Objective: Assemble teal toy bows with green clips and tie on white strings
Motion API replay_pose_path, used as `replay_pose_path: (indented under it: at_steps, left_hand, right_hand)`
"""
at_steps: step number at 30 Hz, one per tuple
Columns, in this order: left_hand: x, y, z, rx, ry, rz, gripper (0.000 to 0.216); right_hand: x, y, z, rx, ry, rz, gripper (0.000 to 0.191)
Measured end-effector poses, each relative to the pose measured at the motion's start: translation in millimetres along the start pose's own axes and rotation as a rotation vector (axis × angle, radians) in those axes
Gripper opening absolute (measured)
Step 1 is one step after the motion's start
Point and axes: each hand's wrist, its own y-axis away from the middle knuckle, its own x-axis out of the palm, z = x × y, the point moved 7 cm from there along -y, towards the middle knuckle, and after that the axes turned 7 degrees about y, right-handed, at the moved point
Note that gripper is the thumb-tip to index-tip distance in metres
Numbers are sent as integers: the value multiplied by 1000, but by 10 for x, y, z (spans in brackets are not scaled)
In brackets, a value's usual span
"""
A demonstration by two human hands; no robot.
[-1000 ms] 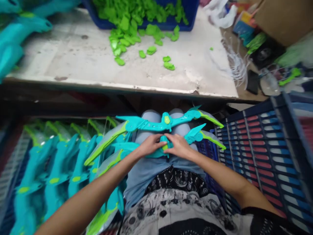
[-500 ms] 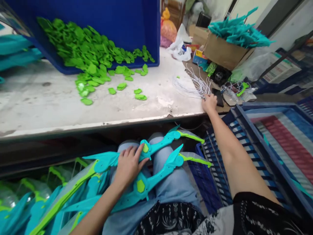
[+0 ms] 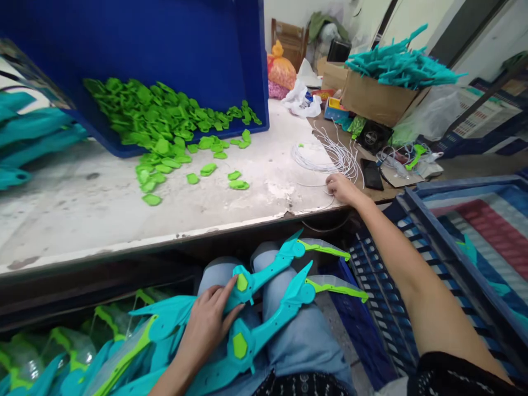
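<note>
Head cam: the left hand (image 3: 206, 327) lies flat with fingers spread, pressing on the upper toy bow (image 3: 268, 269) across the lap, not wrapped around it. A second toy bow (image 3: 264, 330) sits just beside it, closer to the body. The right hand (image 3: 342, 188) is out at the table (image 3: 82, 209) edge, fingers curled down onto the white cords (image 3: 330, 154). Can't tell if it's actually pinching one. Green pieces (image 3: 165, 118) spill from the blue bin (image 3: 185, 44) further left.
</note>
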Motion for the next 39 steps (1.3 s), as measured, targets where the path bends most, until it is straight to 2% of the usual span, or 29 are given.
replay_pose_path:
  at_steps: [2, 6, 8, 11, 13, 16, 18, 21, 24, 26, 28, 30, 32, 34, 36, 39]
  left_hand:
    - [-15, -3, -15, 30, 9, 7, 55]
    - [-161, -181, -106, 80, 31, -60, 49]
    - [-243, -366, -177, 73, 65, -107, 43]
    - [-319, -683, -347, 75, 147, -150, 36]
    - [-345, -880, -495, 83, 202, -155, 32]
    - [-376, -1178, -770, 103, 266, -131, 29]
    - [-393, -1428, -998, 152, 268, -115, 31]
    - [-345, -1889, -1344, 261, 217, -74, 41]
    - [-133, -2288, -1581, 304, 212, 104, 29]
    - [15, -2414, -1640, 222, 323, 239, 21]
    - [123, -2406, -1640, 31, 606, 341, 22]
    - [218, -2284, -1641, -226, 987, 408, 20]
    - [301, -2115, -1701, -444, 1295, 453, 18]
    - [357, -1980, -1806, -560, 1452, 465, 16]
    - [414, -1895, -1947, -598, 1517, 489, 15]
    - [496, -1818, -2173, -604, 1542, 535, 13]
  right_hand:
    - [-31, 173, -39, 5, -40, -73, 26]
    - [-160, 307, -36, 191, -63, -241, 29]
    - [-177, 241, 24, 313, -37, -191, 29]
    - [-143, 96, 140, 386, 24, 32, 28]
    - [-144, 71, 223, 316, 14, 135, 22]
    - [-199, 228, 363, 95, -69, 161, 15]
    - [-274, 435, 460, -40, -132, 102, 14]
    - [-412, 769, 584, -140, -236, -40, 14]
    - [-507, 1063, 681, -167, -334, -129, 16]
    - [-562, 1258, 668, -88, -383, -228, 18]
    - [-615, 1514, 550, 144, -435, -436, 21]
    - [-536, 1819, 463, 403, -556, -598, 23]
    - [-272, 2011, 531, 529, -801, -557, 24]
    - [62, 2081, 732, 546, -1104, -385, 24]
    - [329, 2138, 922, 590, -1374, -268, 28]
    - [518, 2257, 1054, 686, -1647, -226, 31]
